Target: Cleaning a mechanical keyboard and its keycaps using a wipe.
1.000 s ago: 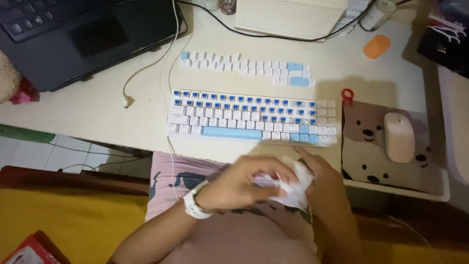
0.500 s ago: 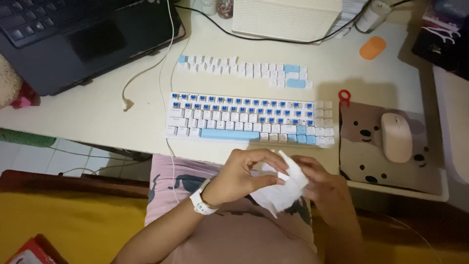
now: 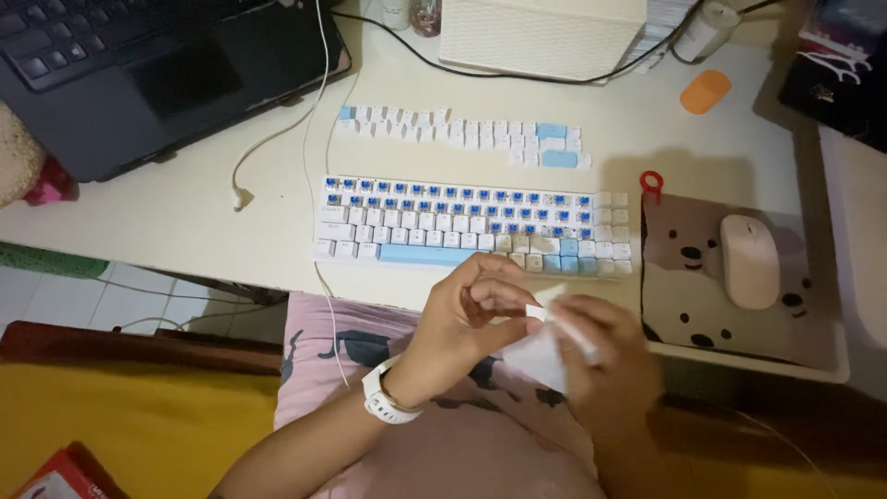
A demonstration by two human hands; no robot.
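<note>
You held the thin, crumpled white tissue (image 3: 545, 351) above your lap, just below the desk (image 3: 185, 222) edge; left hand (image 3: 462, 319) and right hand (image 3: 601, 356) fingers pinched it. It looked light, limp, easily torn, so grip near its bunched middle

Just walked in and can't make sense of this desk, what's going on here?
A person seated at the desk holds a white tissue between both hands, left hand and right hand, just in front of a keyboard. The keyboard's upper rows are stripped, showing blue switches; the lower rows have their caps on. The removed keycaps lie in rows behind it. A mouse sits on a pad to the right, a laptop at left.
</note>
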